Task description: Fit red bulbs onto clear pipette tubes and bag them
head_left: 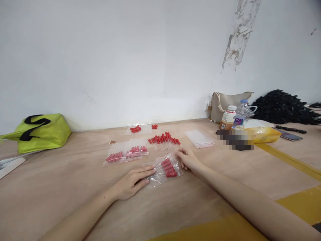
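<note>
A clear zip bag [160, 172] holding several droppers with red rubber bulbs [168, 167] lies flat in front of me. My left hand [132, 182] rests on the bag's left end, fingers stretched out. At the opposite end, my right hand [187, 160] pinches the bag's upper right edge between thumb and fingers. Just beyond the bag is a row of loose red-bulbed droppers [164, 140], their thin clear tubes pointing toward me. To the left lie filled bags of droppers [114, 154], partly overlapping. A stack of flat clear bags [200, 138] sits to the right.
Near the wall, a small bag of red bulbs [135, 129] lies beside loose red bulbs [154, 127]. A lime-green bag [43, 132] stands at left. At right are a drink bottle [228, 117], a water bottle [241, 112], a yellow tissue pack [267, 134], a phone [288, 134] and a black pile [281, 107].
</note>
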{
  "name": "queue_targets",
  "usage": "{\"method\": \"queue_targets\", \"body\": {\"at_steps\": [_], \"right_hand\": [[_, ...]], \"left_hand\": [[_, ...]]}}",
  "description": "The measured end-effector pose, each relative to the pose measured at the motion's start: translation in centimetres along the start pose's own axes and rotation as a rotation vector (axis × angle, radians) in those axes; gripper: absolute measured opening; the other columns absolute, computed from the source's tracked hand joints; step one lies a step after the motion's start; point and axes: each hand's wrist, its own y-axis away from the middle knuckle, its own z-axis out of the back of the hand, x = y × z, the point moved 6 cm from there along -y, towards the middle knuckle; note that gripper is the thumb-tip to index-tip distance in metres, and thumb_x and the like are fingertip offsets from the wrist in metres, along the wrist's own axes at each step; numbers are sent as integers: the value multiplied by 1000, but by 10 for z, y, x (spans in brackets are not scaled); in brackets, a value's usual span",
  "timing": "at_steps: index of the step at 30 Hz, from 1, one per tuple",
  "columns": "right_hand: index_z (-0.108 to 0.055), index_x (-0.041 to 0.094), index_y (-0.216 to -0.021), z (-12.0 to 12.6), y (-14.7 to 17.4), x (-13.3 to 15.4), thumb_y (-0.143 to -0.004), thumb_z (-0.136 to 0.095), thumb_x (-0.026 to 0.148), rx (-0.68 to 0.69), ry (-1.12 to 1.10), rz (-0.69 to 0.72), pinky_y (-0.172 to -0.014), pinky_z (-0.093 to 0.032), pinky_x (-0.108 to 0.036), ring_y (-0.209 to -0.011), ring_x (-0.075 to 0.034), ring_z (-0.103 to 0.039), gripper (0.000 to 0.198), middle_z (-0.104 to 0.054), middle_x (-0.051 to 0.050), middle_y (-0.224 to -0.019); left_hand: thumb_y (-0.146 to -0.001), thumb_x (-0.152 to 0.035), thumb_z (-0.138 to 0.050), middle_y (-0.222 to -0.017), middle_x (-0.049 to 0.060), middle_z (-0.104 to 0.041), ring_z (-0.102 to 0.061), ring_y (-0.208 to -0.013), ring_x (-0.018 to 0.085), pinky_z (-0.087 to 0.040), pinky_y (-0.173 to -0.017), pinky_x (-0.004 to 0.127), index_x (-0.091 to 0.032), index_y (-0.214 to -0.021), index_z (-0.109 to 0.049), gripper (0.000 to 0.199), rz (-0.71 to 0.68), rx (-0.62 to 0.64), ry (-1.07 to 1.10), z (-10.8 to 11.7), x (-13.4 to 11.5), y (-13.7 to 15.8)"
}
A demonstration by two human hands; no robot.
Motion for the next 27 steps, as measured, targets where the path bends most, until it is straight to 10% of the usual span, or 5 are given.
{"method": "queue_targets", "body": {"at_steps": [12,20,24,27], "right_hand": [[-54,13,-58,-17,7,-1,-59,-69,31,256,25,72,-45,-38,-17,-47,-7,-48,24,-53,5,-50],[-60,12,-89,-13,28,24,-74,-58,28,464,-543,9,-71,-50,-35,-71,-16,-63,22,-67,-8,-81],[-60,12,-92,-11,22,23,-74,-56,20,380,-669,26,-72,-50,-29,-77,-16,-63,20,-67,-8,-86],[-59,13,-97,-24,26,21,-73,-59,18,408,-674,6,-72,-50,-24,-80,-13,-63,25,-65,-7,-93]], "left_hand": [[-91,-25,-32,-134,-1,-38,-32,-124,19,-25,-103,40,-31,-128,-37,38,-24,-3,35,1,-3,1],[-86,-35,-42,-83,3,-57,-54,-77,16,-45,-69,29,-19,-90,-51,20,234,-456,137,25,24,10],[-87,-41,-38,-70,-2,-55,-52,-55,11,-43,-55,24,-22,-116,-37,34,260,-329,489,21,28,5],[-87,-45,-37,-96,5,-60,-60,-72,14,-47,-69,31,-28,-133,-17,52,213,-131,787,12,16,0]]}}
